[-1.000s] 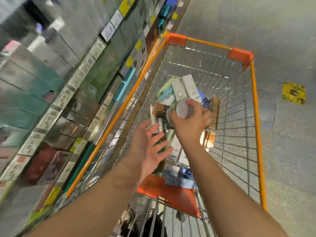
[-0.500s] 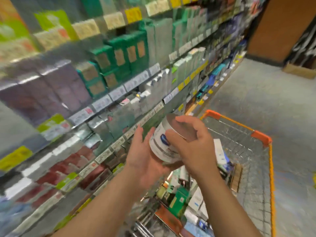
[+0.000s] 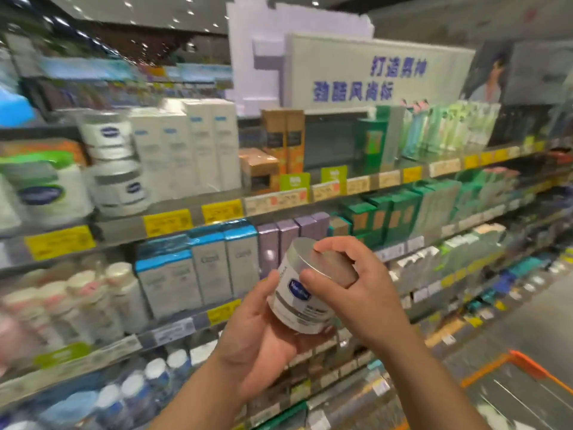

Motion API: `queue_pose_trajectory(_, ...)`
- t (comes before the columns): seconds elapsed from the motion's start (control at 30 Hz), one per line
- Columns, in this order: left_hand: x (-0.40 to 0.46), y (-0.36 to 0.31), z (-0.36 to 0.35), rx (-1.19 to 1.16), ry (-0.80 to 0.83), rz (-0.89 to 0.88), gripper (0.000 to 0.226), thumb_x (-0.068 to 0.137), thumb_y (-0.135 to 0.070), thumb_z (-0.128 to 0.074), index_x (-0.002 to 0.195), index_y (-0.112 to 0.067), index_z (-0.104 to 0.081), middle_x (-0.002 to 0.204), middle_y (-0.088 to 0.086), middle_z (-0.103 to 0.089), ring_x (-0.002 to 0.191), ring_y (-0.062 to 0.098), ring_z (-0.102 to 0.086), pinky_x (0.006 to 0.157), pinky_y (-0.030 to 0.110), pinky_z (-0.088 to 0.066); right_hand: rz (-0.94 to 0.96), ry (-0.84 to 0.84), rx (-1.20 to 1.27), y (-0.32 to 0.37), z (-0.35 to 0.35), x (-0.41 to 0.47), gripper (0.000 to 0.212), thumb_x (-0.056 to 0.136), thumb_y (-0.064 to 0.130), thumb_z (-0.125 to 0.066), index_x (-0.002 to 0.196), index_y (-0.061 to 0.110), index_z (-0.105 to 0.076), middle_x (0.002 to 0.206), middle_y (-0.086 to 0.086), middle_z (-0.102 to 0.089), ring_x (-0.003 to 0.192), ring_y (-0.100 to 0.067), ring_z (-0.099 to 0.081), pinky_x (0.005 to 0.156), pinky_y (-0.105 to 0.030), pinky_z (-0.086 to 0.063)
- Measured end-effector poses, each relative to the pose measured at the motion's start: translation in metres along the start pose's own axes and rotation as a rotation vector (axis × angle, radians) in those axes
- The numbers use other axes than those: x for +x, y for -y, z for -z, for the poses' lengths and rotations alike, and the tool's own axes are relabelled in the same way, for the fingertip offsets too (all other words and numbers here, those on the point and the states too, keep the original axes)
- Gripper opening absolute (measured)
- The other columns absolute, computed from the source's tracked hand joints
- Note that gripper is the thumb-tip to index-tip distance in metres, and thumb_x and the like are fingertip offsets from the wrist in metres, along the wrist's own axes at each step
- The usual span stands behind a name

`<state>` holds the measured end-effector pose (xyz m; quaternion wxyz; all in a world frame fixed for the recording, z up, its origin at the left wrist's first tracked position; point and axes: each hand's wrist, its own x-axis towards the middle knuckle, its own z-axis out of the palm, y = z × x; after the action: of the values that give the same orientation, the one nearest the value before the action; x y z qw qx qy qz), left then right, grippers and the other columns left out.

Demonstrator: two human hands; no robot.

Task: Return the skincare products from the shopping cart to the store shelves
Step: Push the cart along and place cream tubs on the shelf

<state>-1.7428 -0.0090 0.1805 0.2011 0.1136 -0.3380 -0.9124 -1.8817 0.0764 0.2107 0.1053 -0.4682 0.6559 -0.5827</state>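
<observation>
Below the white sign (image 3: 378,72) with blue lettering, before the store shelves (image 3: 279,209): both hands hold one cream jar (image 3: 299,294) in mid-air, tilted, silver lid toward the camera. Left hand (image 3: 263,346) cups the base, fingers curled under, thumb up along the side. Right hand (image 3: 350,293) curled over the lid, thumb on the lid's near edge, fingertips on its far rim.

Matching jars (image 3: 116,169), same blue oval label, stand stacked down and left of the sign, on the top shelf level, next to tall white boxes (image 3: 198,147). That looks like the likely home for this one; a judgement from the label only.

Risks: the stack is already several high, so setting another on top could topple it. The right hand's hold is on the lid alone; if the left lets go and the lid is loose, the jar could drop. Reaching across could brush the boxes.

Hard to make out: far-left shelf goods smeared by motion blur; price tags unreadable. Shopping cart (image 3: 527,367), far down and right of the sign, shows one orange corner only; its contents are out of frame.
</observation>
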Motion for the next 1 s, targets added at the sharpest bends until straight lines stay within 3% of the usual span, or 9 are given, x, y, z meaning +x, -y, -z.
queue_pose_trajectory(0.07,-0.02,-0.03,0.016,0.019,0.037,-0.091,0.083,0.064,-0.026,-0.094,0.139,-0.009,-0.062,0.14,0.026,-0.06,0.118,0.042,-0.064,0.102,0.063,-0.049,0.049,0.047,-0.003,0.022,-0.028,0.012,0.048,0.06,0.068,-0.076,0.102,0.045,-0.065,0.108,0.012,-0.067,0.099,-0.007,-0.066,0.079,-0.031,-0.056)
queue_pose_trajectory(0.2,-0.056,-0.082,0.039,0.106,0.068,-0.228,0.077,0.061,-0.004,-0.088,0.134,-0.013,-0.065,0.132,0.025,-0.064,0.112,0.04,-0.068,0.095,0.06,-0.055,0.14,0.114,-0.006,0.063,-0.081,0.034,0.048,0.061,0.069,-0.075,0.1,0.043,-0.066,0.106,0.015,-0.068,0.101,-0.01,-0.065,0.082,-0.034,-0.055)
queue_pose_trajectory(0.33,-0.077,-0.119,0.056,0.14,-0.018,-0.33,0.07,0.067,0.0,-0.076,0.135,-0.009,-0.062,0.126,0.027,-0.067,0.107,0.04,-0.07,0.096,0.061,-0.054,0.2,0.227,-0.056,0.097,-0.122,0.057,0.055,0.062,0.075,-0.07,0.106,0.043,-0.063,0.112,0.017,-0.063,0.103,-0.002,-0.061,0.082,-0.025,-0.051)
queue_pose_trajectory(0.43,-0.088,-0.147,0.067,0.127,-0.047,-0.425,0.072,0.068,-0.001,-0.077,0.137,-0.008,-0.059,0.131,0.025,-0.065,0.113,0.039,-0.068,0.097,0.062,-0.054,0.211,0.267,-0.105,0.123,-0.149,0.071,0.073,0.064,0.081,-0.075,0.122,0.041,-0.054,0.122,0.014,-0.056,0.106,0.005,-0.056,0.077,-0.009,-0.045)
queue_pose_trajectory(0.5,-0.094,-0.166,0.075,0.134,-0.061,-0.481,0.074,0.069,0.0,-0.076,0.139,-0.01,-0.056,0.134,0.023,-0.065,0.115,0.038,-0.067,0.098,0.062,-0.053,0.158,0.286,-0.018,0.137,-0.168,0.076,0.079,0.063,0.071,-0.075,0.129,0.034,-0.052,0.119,0.011,-0.059,0.099,0.011,-0.06,0.069,-0.005,-0.047)
queue_pose_trajectory(0.63,-0.098,-0.2,0.085,0.211,-0.094,-0.576,0.08,0.072,0.001,-0.077,0.146,-0.011,-0.047,0.14,0.023,-0.061,0.126,0.042,-0.061,0.103,0.066,-0.046,0.068,0.351,0.207,0.15,-0.207,0.08,0.082,0.063,0.054,-0.081,0.134,0.032,-0.047,0.121,0.007,-0.069,0.098,0.003,-0.07,0.073,-0.016,-0.056)
queue_pose_trajectory(0.77,-0.104,-0.233,0.089,0.289,-0.206,-0.596,0.084,0.065,0.002,-0.083,0.14,-0.014,-0.048,0.131,0.019,-0.066,0.113,0.04,-0.069,0.091,0.062,-0.057,0.011,0.306,0.333,0.159,-0.234,0.087,0.089,0.06,0.051,-0.093,0.135,0.034,-0.048,0.119,0.006,-0.07,0.102,-0.006,-0.072,0.076,-0.024,-0.06)
queue_pose_trajectory(0.83,-0.109,-0.252,0.09,0.45,-0.263,-0.585,0.08,0.066,-0.005,-0.084,0.136,-0.021,-0.048,0.125,0.014,-0.068,0.107,0.032,-0.073,0.085,0.054,-0.061,0.013,0.261,0.357,0.165,-0.241,0.095,0.083,0.06,0.048,-0.091,0.131,0.03,-0.052,0.119,0.003,-0.071,0.106,-0.011,-0.072,0.08,-0.027,-0.06)
queue_pose_trajectory(1.0,-0.117,-0.314,0.083,0.977,-0.367,-0.61,0.086,0.055,-0.027,-0.096,0.13,-0.027,-0.054,0.114,-0.004,-0.074,0.103,0.012,-0.073,0.09,0.036,-0.06,0.123,0.263,0.287,0.186,-0.243,0.128,0.08,0.057,0.044,-0.095,0.124,0.032,-0.054,0.118,0.0,-0.072,0.103,-0.012,-0.072,0.082,-0.03,-0.061)
